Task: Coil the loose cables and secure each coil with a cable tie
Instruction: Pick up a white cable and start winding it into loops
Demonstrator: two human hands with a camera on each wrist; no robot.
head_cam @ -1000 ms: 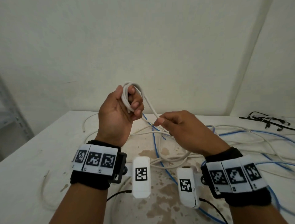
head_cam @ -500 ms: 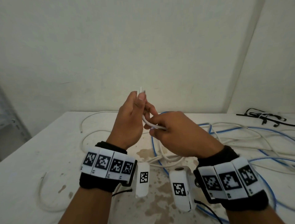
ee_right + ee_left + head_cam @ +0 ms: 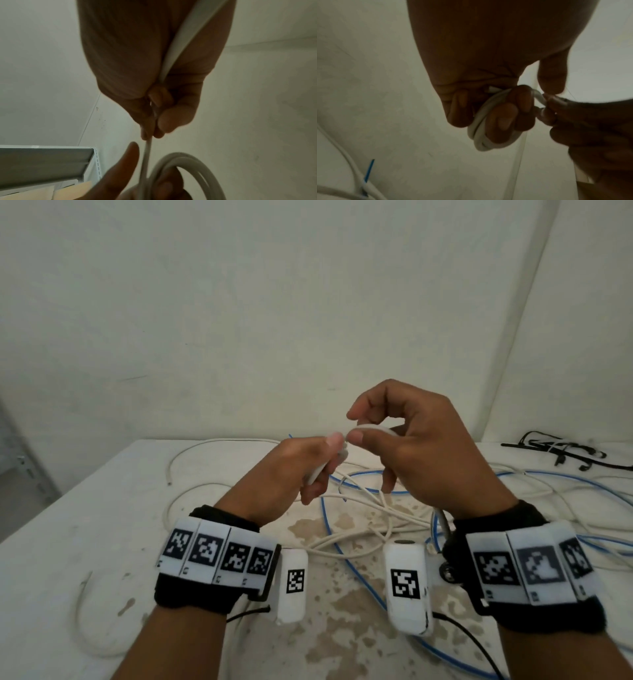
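Both hands met above the table (image 3: 85,508): the left hand (image 3: 291,470) clutched a white cable coil (image 3: 481,129), the right hand (image 3: 428,450) pinched its free strand (image 3: 147,152).

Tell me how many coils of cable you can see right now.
1: a white coil gripped in the left hand, the right hand pinching its strand. Other cables lie loose on the table.

Head view evenly lit, sharp; both wrist views dim, blurred.
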